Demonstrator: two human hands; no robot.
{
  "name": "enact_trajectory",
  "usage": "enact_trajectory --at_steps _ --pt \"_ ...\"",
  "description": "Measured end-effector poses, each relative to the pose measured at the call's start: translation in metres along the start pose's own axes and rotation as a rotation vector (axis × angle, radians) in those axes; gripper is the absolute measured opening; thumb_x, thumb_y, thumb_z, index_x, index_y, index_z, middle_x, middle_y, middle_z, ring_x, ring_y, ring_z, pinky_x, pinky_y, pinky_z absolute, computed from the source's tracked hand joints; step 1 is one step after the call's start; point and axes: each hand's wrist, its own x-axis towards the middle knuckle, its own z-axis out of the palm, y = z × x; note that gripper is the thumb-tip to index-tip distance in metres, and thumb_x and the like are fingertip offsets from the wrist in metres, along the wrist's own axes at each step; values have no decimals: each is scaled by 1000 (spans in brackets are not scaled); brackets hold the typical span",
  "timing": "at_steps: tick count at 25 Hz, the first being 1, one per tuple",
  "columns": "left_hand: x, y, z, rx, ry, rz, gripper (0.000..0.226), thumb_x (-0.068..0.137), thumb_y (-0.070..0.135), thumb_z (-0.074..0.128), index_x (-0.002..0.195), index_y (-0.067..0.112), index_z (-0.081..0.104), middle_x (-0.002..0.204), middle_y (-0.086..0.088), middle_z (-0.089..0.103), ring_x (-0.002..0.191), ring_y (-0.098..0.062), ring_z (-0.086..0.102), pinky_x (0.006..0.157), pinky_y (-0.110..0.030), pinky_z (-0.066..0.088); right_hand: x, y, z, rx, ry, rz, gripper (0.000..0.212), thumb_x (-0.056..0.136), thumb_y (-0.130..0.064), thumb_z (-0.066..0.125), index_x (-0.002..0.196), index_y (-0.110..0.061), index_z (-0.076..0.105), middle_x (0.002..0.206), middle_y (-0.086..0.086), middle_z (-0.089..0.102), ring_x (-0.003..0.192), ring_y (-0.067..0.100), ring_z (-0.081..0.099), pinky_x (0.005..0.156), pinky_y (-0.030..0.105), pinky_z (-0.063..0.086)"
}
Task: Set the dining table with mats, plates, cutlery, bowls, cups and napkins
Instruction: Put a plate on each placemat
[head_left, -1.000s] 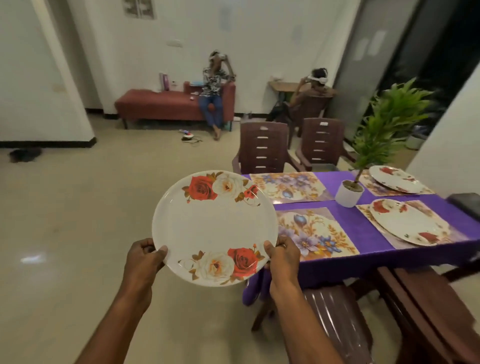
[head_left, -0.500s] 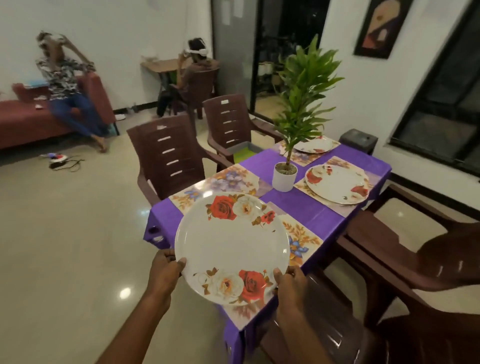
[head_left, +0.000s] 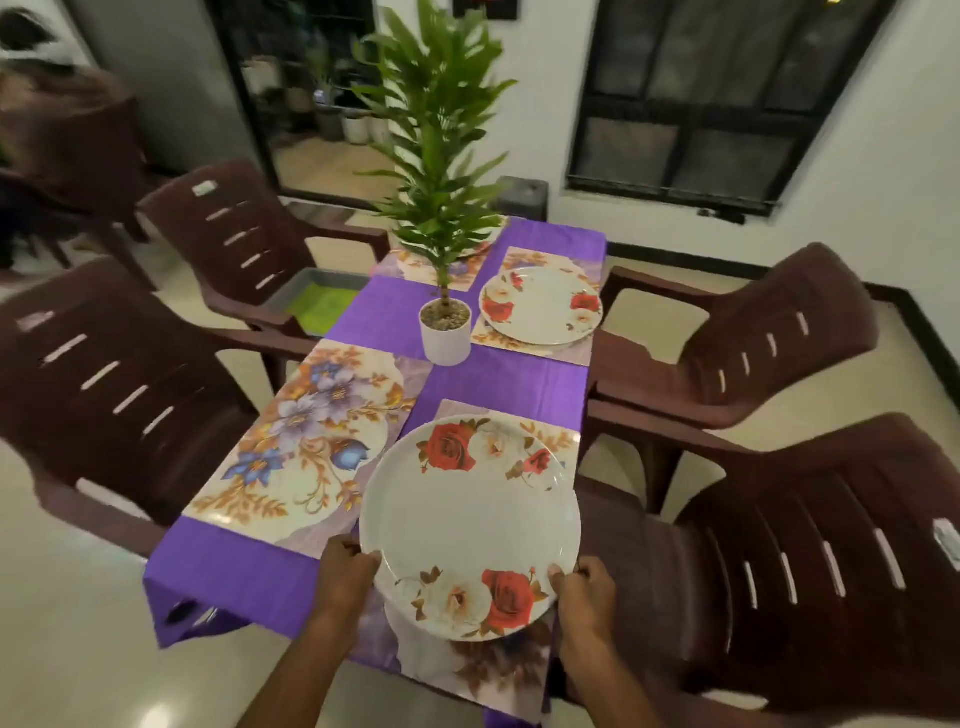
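Note:
A white plate with red and white roses (head_left: 470, 525) is held over the near right floral mat (head_left: 483, 670) on the purple table (head_left: 498, 379). My left hand (head_left: 345, 574) grips its near left rim and my right hand (head_left: 584, 592) grips its near right rim. The near left mat (head_left: 306, 447) with blue flowers lies bare. A second rose plate (head_left: 540, 306) lies on the far right mat. Another mat at the far left (head_left: 415, 265) is partly hidden by the plant.
A potted green plant (head_left: 444, 327) in a white pot stands mid-table. Brown plastic chairs flank the table, two on the left (head_left: 119, 384) and two on the right (head_left: 810, 545). A grey tray with a green inside (head_left: 317, 293) sits on the far left chair.
The view has swung right and closer to the table end. The plate has moved from beside the table to above the near right mat, both hands still on its rim.

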Motion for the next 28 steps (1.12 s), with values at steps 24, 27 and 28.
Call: enact_trajectory --at_steps 24,27,28 --pt "39 -35 -28 304 -243 67 20 93 17 73 106 14 58 96 -1 67 89 -21 64 69 -30 53 -42 66 41 66 326 128 7 91 6 61 94 2 56 77 10 61 66 20 59 57 27 45" --pt "38 -33 -31 386 -193 158 20 90 20 77 97 16 59 91 2 66 86 -21 64 73 -30 51 -40 71 44 42 348 106 9 92 3 63 97 1 56 82 12 63 71 23 61 57 27 44" --pt "37 -32 -31 409 -170 188 21 88 20 79 94 16 60 89 1 66 85 -22 65 72 -30 51 -39 74 46 18 369 90 10 91 0 65 96 0 56 86 15 64 76 27 63 60 29 47"
